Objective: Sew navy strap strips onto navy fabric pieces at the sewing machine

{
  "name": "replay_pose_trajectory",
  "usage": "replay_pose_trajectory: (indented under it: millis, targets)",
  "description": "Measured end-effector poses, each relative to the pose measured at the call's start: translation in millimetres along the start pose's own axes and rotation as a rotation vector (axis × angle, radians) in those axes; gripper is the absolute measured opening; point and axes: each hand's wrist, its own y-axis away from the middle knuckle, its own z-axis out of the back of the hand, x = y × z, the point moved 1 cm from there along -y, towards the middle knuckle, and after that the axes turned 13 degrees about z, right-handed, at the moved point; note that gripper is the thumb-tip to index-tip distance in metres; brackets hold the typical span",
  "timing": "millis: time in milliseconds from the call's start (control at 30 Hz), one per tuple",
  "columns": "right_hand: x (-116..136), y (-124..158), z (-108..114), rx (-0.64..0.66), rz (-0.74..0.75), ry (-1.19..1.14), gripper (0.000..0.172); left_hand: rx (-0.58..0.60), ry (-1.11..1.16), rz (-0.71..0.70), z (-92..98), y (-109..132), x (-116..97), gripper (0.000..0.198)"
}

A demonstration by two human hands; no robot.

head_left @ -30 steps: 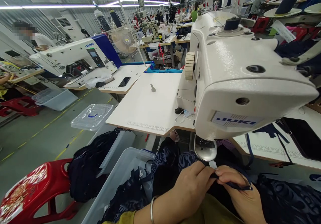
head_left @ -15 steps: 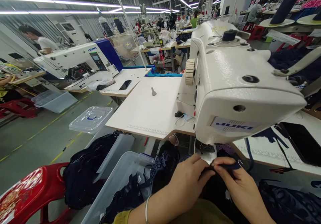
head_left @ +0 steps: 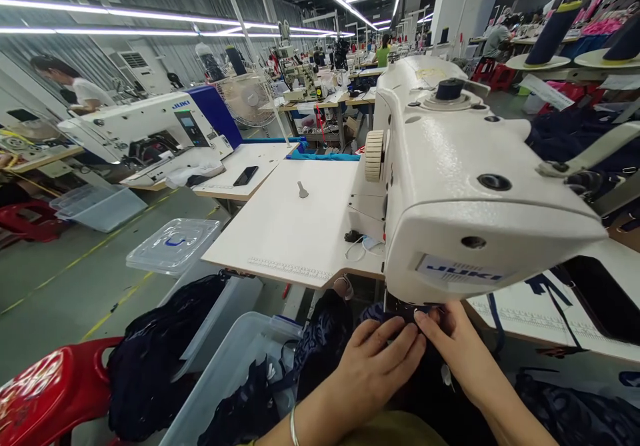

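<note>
Since the earlier frame, the left hand (head_left: 380, 373) has flattened from a pinch, and the right hand (head_left: 453, 333) has moved in under the machine's head. At lower left, a see-through box (head_left: 215, 366) holds dark garments (head_left: 245, 393), presumably kept within easy reach. At lower centre, the left fingers are bent and slightly parted over a dark strip (head_left: 409, 314), seemingly to steady it; whether they grip it underneath cannot be told. The strip lies between the hands, just below the sewing machine (head_left: 450, 233). Right of it, the right thumb and forefinger are drawn together, appearing to pinch the strip, perhaps to keep it lined up. The counter (head_left: 280, 226) is cut back at its near edge, giving the hands room; the overhanging head limits lifting, so freer room lies toward the frame's bottom.
</note>
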Motion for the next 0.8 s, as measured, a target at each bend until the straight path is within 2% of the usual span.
replay_pose_trajectory:
  millis: [100,200,333,633,800]
  targets:
    - [-2.4,-7.6,4.7,0.006,0.013,-0.008,0.041,0.039,-0.009,0.013,1.2,-0.1,-1.7,0.040]
    - [-1.2,-19.4,9.6,0.014,0.046,0.154,0.038,0.028,-0.005,0.056,1.0,-4.4,-4.3,0.040]
    - [2.2,-37.3,12.8,0.060,0.169,0.362,0.029,-0.051,-0.012,0.155,-3.0,-11.1,-8.8,0.031]
    - [-15.5,-57.3,17.2,0.049,0.498,0.628,0.019,-0.062,-0.071,0.210,-1.4,-20.0,-13.0,0.035]
    - [-23.1,-62.7,17.6,0.038,0.563,0.658,0.025,-0.072,-0.110,0.208,-2.2,-23.3,-14.6,0.036]
